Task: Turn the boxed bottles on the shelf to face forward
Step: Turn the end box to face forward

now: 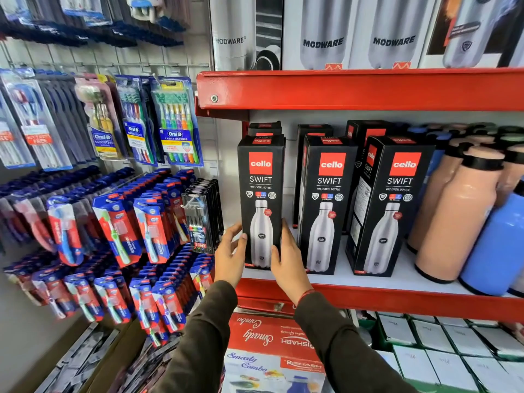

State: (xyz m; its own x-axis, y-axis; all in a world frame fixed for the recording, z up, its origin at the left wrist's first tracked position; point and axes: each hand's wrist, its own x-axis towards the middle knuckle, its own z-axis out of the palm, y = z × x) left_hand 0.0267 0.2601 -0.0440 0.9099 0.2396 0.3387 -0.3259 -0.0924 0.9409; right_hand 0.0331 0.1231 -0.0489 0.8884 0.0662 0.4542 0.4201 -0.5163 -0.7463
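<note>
boxed bottle stands leftmost on the red shelf, clasped low between left hand and right hand; stiff smooth carton, likely top-heavy, best held at its lower sides.

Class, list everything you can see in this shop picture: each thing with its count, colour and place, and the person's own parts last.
Cello Swift boxes: three in front, more behind; black and red; middle shelf.
Loose bottles: several; peach and blue, black caps; right of the boxes.
Modware boxes: several; white and grey; top shelf.
Shelves: red edges.
Toothbrush packs: many; blue and red; hanging at left.
Smarty Combo box: one; red and white; below the shelf.
White boxes: many; lower right.
Left hand: on the leftmost box's left side.
Right hand: on its right side.
Sleeves: two; dark.
</note>
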